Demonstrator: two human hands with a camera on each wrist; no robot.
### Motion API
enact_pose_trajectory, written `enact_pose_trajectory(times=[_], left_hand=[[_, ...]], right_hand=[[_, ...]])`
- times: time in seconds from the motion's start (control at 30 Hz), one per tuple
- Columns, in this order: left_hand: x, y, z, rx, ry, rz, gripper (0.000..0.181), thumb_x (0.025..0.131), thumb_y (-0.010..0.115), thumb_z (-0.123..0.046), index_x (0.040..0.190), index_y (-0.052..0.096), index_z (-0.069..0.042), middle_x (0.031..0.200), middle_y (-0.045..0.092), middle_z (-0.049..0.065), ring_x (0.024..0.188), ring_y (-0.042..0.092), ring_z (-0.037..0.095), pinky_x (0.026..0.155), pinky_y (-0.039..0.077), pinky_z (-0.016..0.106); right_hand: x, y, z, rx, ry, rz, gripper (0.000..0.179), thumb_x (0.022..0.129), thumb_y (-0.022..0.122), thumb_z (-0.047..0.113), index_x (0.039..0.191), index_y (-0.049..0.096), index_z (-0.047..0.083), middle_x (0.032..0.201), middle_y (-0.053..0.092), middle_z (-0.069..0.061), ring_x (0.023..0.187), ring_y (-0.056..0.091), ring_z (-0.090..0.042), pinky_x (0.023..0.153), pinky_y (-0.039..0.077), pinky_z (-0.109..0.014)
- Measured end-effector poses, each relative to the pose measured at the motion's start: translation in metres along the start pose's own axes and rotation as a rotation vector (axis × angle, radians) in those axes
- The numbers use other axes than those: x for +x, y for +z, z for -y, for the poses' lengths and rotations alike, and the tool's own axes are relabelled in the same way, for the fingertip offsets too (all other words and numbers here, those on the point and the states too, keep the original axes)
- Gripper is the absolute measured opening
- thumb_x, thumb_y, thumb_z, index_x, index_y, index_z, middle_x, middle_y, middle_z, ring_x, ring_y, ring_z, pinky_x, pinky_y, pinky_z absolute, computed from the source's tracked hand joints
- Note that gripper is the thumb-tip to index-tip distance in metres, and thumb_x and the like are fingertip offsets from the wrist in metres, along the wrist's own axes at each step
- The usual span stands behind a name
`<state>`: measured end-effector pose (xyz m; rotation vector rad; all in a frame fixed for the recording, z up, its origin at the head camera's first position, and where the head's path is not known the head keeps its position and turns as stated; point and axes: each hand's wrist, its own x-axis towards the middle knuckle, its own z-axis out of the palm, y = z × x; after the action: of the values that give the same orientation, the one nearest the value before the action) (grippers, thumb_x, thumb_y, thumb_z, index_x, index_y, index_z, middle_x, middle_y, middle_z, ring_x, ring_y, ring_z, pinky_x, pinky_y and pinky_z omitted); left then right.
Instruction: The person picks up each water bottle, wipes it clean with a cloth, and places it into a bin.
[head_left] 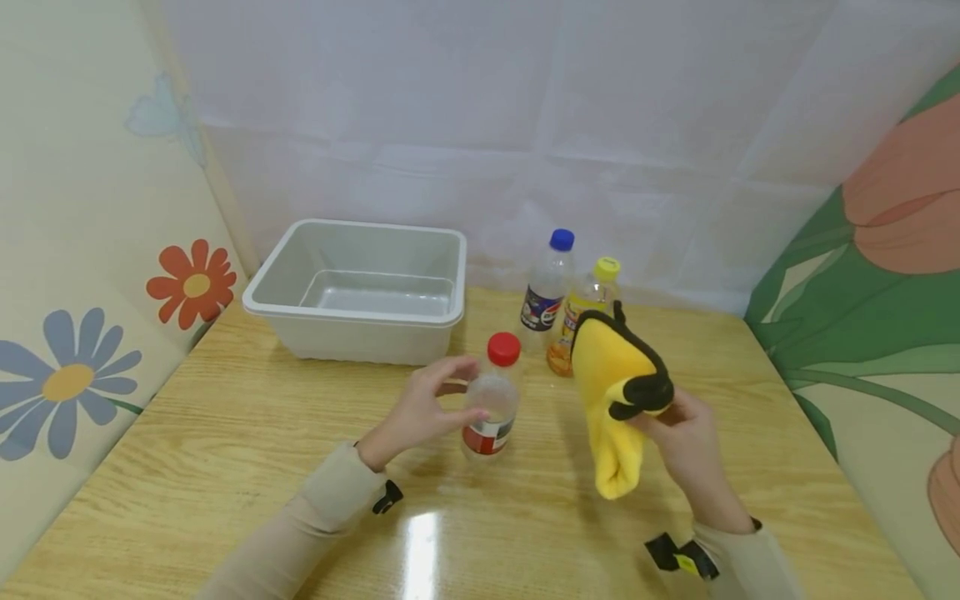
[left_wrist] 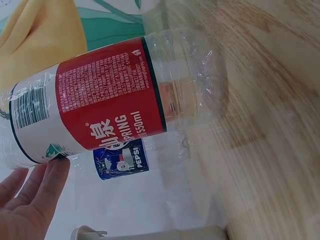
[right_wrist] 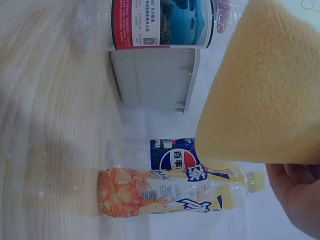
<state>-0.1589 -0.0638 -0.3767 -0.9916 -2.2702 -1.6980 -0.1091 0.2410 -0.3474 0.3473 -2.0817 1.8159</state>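
Note:
A clear water bottle (head_left: 491,408) with a red cap and a red-and-white label stands upright on the wooden table. Beside it, my left hand (head_left: 431,404) has its thumb and fingers spread on either side, fingertips right at the label in the left wrist view. My right hand (head_left: 686,442) pinches a yellow fleecy cloth item (head_left: 611,392) with black trim, held up over the table with its lower end hanging. Behind the cloth stand a blue-capped Pepsi bottle (head_left: 546,300) and a yellow-capped drink bottle (head_left: 564,354), whose label is partly covered by the cloth.
A light grey plastic tub (head_left: 360,333) stands at the back left of the table (head_left: 247,417). White sheeting (head_left: 480,100) hangs behind, and flower-patterned panels (head_left: 67,250) flank both sides.

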Motion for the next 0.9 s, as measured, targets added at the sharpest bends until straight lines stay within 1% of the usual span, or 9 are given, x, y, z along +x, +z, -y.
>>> enact_pose_trajectory(times=[0.17,0.3,0.4,0.5,0.57,0.9], left_hand=[[0.002,0.002,0.001,0.001,-0.004,-0.006,0.061,0.069,0.078,-0.006,0.121,0.050,0.006,0.109,0.059,0.018,0.099,0.057,0.027,0.080,0.052,0.025],[0.004,0.005,0.003,-0.004,-0.007,-0.007,0.061,0.069,0.078,-0.006,0.121,0.049,0.008,0.109,0.058,0.019,0.099,0.057,0.027,0.080,0.052,0.025],[0.004,0.005,0.003,-0.016,-0.014,-0.008,0.061,0.069,0.078,-0.005,0.121,0.049,0.009,0.109,0.058,0.020,0.099,0.057,0.027,0.080,0.052,0.025],[0.004,0.006,0.004,-0.025,-0.020,-0.009,0.061,0.069,0.078,-0.005,0.120,0.049,0.009,0.109,0.058,0.018,0.099,0.057,0.027,0.080,0.052,0.026],[0.004,0.006,0.004,-0.029,-0.022,-0.009,0.061,0.069,0.078,-0.005,0.121,0.049,0.008,0.109,0.058,0.017,0.099,0.057,0.027,0.080,0.052,0.026],[0.005,0.006,0.003,-0.027,-0.026,-0.007,0.060,0.069,0.078,-0.006,0.121,0.050,0.004,0.108,0.059,0.015,0.099,0.057,0.025,0.080,0.053,0.026]], right_hand=[[0.003,0.007,0.001,0.083,-0.067,0.020,0.042,0.069,0.061,-0.024,0.091,0.071,0.010,0.087,0.069,0.003,0.077,0.063,-0.008,0.066,0.052,-0.016],[0.004,0.013,0.003,0.128,-0.088,0.048,0.044,0.068,0.059,-0.025,0.092,0.071,0.010,0.088,0.069,0.002,0.077,0.063,-0.008,0.066,0.053,-0.016],[0.006,0.019,0.004,0.133,-0.085,0.064,0.047,0.067,0.058,-0.026,0.092,0.071,0.012,0.088,0.068,0.003,0.077,0.062,-0.008,0.066,0.053,-0.017],[0.007,0.025,0.005,0.107,-0.068,0.065,0.052,0.066,0.058,-0.026,0.091,0.070,0.017,0.088,0.068,0.005,0.077,0.061,-0.007,0.066,0.053,-0.017],[0.008,0.028,0.005,0.114,-0.064,0.068,0.053,0.066,0.058,-0.026,0.092,0.070,0.018,0.088,0.068,0.005,0.077,0.062,-0.007,0.066,0.053,-0.017],[0.011,0.043,0.003,0.188,-0.130,0.096,0.051,0.066,0.059,-0.025,0.094,0.070,0.016,0.090,0.068,0.004,0.079,0.062,-0.008,0.067,0.053,-0.018]])
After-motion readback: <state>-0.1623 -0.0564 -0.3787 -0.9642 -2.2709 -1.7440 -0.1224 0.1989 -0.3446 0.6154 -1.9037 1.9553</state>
